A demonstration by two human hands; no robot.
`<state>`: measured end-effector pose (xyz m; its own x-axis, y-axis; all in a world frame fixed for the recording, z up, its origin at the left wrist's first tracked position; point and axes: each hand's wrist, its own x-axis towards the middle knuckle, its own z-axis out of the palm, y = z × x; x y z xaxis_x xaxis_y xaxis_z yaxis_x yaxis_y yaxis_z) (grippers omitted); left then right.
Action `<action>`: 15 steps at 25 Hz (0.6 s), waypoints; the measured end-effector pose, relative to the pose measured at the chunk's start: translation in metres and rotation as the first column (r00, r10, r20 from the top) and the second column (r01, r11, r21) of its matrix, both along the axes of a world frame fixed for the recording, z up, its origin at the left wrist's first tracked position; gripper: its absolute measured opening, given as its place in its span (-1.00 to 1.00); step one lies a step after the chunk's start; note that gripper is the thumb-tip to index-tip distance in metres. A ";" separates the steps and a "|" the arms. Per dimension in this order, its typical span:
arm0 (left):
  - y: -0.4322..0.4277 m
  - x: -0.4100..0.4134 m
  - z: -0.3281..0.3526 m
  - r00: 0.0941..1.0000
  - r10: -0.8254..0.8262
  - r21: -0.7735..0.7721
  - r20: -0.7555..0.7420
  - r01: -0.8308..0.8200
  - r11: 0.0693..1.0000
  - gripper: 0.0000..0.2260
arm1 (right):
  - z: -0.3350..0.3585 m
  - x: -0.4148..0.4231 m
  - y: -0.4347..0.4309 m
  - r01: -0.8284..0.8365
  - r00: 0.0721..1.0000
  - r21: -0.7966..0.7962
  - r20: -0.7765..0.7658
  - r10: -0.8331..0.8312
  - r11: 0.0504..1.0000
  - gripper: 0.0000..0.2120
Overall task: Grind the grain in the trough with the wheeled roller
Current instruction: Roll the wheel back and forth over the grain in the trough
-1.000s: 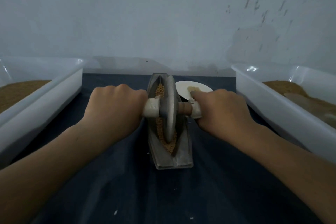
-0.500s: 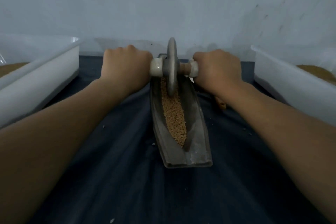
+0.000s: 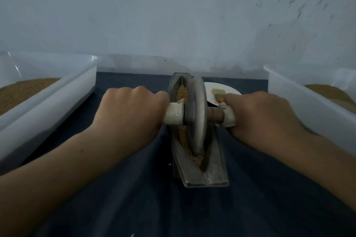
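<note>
Outboard of the left hand stands a white plastic bin (image 3: 48, 102) with brown meal (image 3: 25, 90) heaped in it; the left hand (image 3: 131, 113) is curled tight round the pale left grip (image 3: 174, 114) of the wheeled roller (image 3: 196, 117), knuckles up. Between the two hands the grey wheel stands in the metal trough (image 3: 208, 177), which lies lengthwise away from the person on a dark cloth (image 3: 134, 188); the grain (image 3: 183, 92) shows in the channel beyond the hands and runs down the wheel's left-hand face to a small heap at the near end. The right hand (image 3: 264, 115) is clenched round the right grip (image 3: 229, 119); so the hands are apart, one on each side of the wheel, both clamped on its axle. Just beyond the right knuckles sits a white plate (image 3: 229, 90) with a small brush (image 3: 218, 93) on it; outboard of the right hand is a second bin (image 3: 308, 106), also holding brown meal.

Neither hand steadies the trough, so a hard stroke could probably drag it along the cloth; a pull towards the person may shove the near heap over the low lip; uneven pressure from one hand would likely tip the wheel up a wall, off the grain; a long push away could knock the right knuckles into the plate.
</note>
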<state>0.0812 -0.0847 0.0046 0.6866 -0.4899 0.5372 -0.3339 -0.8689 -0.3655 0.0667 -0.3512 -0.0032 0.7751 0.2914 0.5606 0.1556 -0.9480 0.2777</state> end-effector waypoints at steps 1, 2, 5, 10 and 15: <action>-0.001 0.006 -0.002 1.000 0.022 0.005 0.013 -0.022 1.000 -0.59 | 0.000 0.006 0.001 0.011 1.000 -0.009 0.017 -0.011 1.000 -0.83; -0.004 0.016 -0.004 0.998 0.054 0.022 0.037 -0.055 0.998 -0.62 | -0.001 0.016 0.002 0.025 0.999 -0.013 0.021 -0.025 1.000 -0.84; -0.010 0.053 -0.008 0.988 0.113 0.041 0.105 -0.118 0.992 -0.71 | -0.004 0.053 0.008 0.059 0.998 0.042 -0.030 -0.058 0.997 -0.75; -0.018 0.104 -0.004 0.992 0.110 -0.048 0.060 -0.107 0.993 -0.87 | -0.004 0.108 0.009 0.035 0.999 0.097 0.028 -0.038 0.995 -0.71; -0.014 0.078 -0.013 0.994 0.106 -0.106 0.038 -0.102 0.989 -0.84 | 0.005 0.087 0.015 0.055 0.998 0.015 0.006 -0.055 0.998 -0.76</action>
